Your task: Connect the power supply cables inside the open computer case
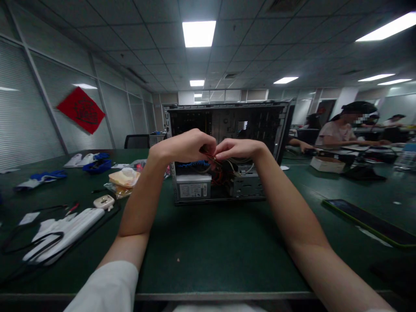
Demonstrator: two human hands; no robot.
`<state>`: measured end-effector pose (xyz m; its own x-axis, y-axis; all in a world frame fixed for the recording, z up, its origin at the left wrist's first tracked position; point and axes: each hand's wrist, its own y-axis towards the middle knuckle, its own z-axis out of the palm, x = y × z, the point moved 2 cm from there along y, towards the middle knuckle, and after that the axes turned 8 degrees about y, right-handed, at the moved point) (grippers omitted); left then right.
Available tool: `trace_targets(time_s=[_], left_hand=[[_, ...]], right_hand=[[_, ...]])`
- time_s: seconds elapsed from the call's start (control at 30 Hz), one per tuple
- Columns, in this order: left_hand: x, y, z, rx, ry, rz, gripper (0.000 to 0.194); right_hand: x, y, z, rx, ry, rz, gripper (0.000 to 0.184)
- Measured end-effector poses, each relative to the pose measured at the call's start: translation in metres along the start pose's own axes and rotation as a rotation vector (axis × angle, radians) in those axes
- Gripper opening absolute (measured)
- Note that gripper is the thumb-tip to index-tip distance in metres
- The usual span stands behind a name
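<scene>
Brings both bare hands together near the middle of the frame, in front of an open computer case [227, 105] standing on a green table [211, 247]. Pinches thin wires [216, 162] between the closed fingertips of the right hand [238, 148]. Bends the left hand [191, 144] down from the wrist, with fingers curled together on the same wires, partly hiding the fingertips. Holds these wires before the case's dark interior, just above a tangle of more cables. Shows a silver power supply [194, 189] low in the case, left of centre, and a metal drive bay [248, 185] low and right of centre, with a blue cable [195, 164] just above the power supply. Includes a white elongated device [69, 232] with black cords at the lower left, a plastic bag [125, 178] left of the case, and blue-and-white gloves [42, 178] farther left. Includes a dark flat device with a green edge [370, 222] at the lower right, an open white box [327, 164] above it, and a seated person [339, 130] at the right.
</scene>
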<state>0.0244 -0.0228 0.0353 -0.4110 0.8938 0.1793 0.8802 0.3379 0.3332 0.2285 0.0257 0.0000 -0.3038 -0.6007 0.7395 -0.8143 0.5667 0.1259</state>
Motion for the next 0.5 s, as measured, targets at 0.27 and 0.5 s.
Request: trace_targets(time_s=[0.27, 0.5], left_hand=[[0.003, -0.001, 0.0, -0.019, -0.012, 0.038, 0.008], [0.006, -0.003, 0.0, 0.008, -0.053, 0.014, 0.013]], right_hand=[[-0.018, 0.014, 0.01, 0.011, 0.228, -0.026, 0.032], [-0.024, 0.025, 0.012, 0.027, 0.224, -0.054, 0.031]])
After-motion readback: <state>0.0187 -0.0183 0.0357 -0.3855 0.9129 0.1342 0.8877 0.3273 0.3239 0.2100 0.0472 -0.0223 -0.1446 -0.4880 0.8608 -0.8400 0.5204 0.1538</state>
